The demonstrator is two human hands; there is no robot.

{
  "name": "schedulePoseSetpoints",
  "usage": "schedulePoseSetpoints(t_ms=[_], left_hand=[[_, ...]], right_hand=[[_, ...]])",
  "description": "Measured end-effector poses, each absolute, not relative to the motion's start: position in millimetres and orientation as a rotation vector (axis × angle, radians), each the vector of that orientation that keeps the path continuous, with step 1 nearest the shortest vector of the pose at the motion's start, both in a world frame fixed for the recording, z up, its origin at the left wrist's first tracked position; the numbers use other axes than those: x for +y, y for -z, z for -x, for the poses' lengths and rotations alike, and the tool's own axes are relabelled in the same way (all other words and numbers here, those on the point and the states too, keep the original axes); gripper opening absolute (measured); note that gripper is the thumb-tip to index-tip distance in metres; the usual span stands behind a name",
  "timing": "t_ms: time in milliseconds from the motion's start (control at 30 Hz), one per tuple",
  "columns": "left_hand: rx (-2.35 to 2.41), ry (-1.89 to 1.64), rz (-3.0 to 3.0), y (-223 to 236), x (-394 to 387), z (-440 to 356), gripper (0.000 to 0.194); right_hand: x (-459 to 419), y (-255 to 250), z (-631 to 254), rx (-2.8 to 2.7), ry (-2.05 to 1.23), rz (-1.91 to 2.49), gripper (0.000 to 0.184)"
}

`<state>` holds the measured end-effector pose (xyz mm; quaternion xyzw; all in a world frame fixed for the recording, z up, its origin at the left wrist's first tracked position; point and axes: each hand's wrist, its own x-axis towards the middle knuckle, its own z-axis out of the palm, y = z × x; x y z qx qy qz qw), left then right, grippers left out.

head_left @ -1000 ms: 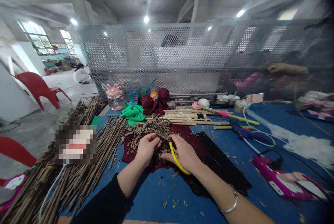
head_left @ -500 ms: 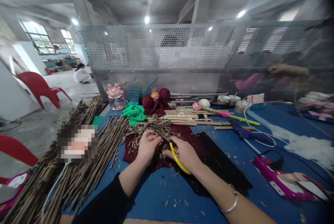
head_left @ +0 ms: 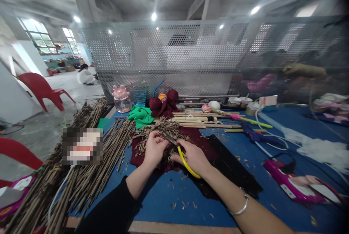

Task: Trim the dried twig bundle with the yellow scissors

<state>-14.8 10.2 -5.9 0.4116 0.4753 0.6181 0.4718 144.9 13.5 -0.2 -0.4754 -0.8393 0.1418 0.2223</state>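
Dried leaves [head_left: 169, 126] lie in a loose, crumpled heap on a dark red cloth [head_left: 195, 135], which is spread on the blue tabletop [head_left: 169, 214]. Over the heap's near side, the left hand [head_left: 155, 149] has its fingertips drawn together; what they pinch is too small to tell. The right hand [head_left: 195, 157] is wrapped around the yellow handles of the scissors [head_left: 188, 166], whose blades point toward ten o'clock, close to the left fingertips; the hands are apart, and I cannot tell how far the blades are open. From the heap, long brown stems [head_left: 100, 157] spread at eight o'clock, a green cloth [head_left: 141, 116] is bunched at eleven, and wrapped red balls [head_left: 166, 106] sit at twelve. Pale sticks [head_left: 191, 119] lie at one o'clock, a blue glue gun [head_left: 253, 134] at three, and a black cloth [head_left: 234, 168] at four, with a magenta device [head_left: 290, 186] farther out.
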Motion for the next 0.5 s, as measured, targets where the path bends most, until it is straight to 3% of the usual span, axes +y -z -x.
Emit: schedulePoseSetpoints(t_ms=[167,300,500], left_hand=[[1.335,-1.459,-1.193,6,11,20,0.033],[1.803,-1.334,-1.644,-8,10,41,0.027],[2.393,-0.493,-1.811,-25,13,94,0.028]], right_hand=[[15,-2,-146,-2.332,-0.372,1.369,0.038],[20,-2,-148,-2.266,-0.264,1.304,0.049],[29,-3,-150,-2.102,-0.192,1.249,0.055]])
